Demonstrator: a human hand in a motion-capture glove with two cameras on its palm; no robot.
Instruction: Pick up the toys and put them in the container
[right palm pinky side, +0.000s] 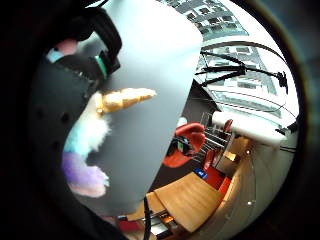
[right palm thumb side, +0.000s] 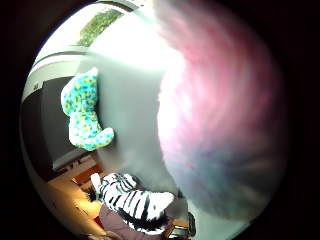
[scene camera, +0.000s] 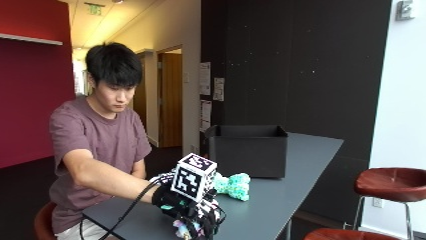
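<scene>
Grey table (scene camera: 279, 200): hand (scene camera: 190, 210) grips unicorn toy (right palm pinky side: 92, 132); teal toy (scene camera: 233, 185) fronts black container (scene camera: 247, 150).

Three soft toys show in all — one unicorn toy (right palm pinky side: 95, 135) with a gold horn and white, blue and purple fur, close against the gloved right hand (scene camera: 190, 210) near the table's (scene camera: 293, 185) front edge; one teal spotted toy (scene camera: 231, 185) lying on the table between that hand and the box; and one black-and-white striped zebra toy (right palm thumb side: 131, 201), seen from the thumb-side palm view beside the teal one. One container stands on the table — a black open-topped box (scene camera: 247, 149), toward the far end. One person sits at the table, one hand gloved. Beside the table's right edge there are two red stools (scene camera: 393, 181), one only partly in view.
</scene>
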